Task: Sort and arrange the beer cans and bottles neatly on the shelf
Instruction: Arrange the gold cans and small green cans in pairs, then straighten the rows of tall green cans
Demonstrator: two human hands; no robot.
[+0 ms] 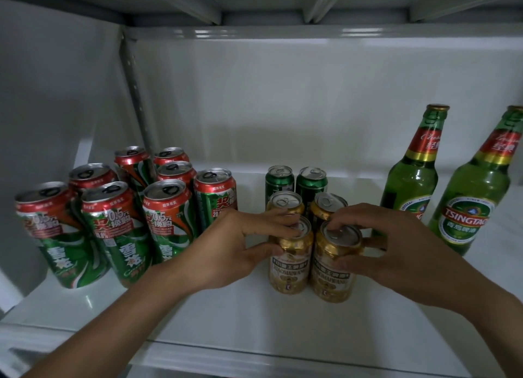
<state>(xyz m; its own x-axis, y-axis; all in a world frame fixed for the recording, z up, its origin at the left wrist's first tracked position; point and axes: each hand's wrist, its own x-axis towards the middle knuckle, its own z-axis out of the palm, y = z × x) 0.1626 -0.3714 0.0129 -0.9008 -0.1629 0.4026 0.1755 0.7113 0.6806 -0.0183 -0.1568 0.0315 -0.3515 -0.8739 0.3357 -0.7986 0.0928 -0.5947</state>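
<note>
Two gold cans stand upright at the front of the middle group, side by side and touching or nearly so: left gold can (291, 253), right gold can (335, 261). Long axis vertical on both, pull-tab tops up, labels facing the camera. Left hand (240, 247) grips the left gold can from its left side, fingers curled over the top rim, thumb across the label front. Right hand (379, 244) grips the right gold can from its right side, fingertips on the lid, thumb low on the body. Each hand is nearest its own can, so no crossing is needed; each can lies inward of its hand.

Two more gold cans (285, 203) stand directly behind, then two small green cans (279, 179) at the back, making a two-wide column. Red-and-green tall cans (167, 219) are clustered well to the left, loosely packed, not in clean rows. Two green bottles (410, 173) stand upright to the right, the near one just beside the right hand. All sit on the white shelf (254, 321).

Judgement: front pair is being squared up with the column; next is likely a small push back or inward, cans kept vertical. Risk: right wrist bumping the nearer bottle.
</note>
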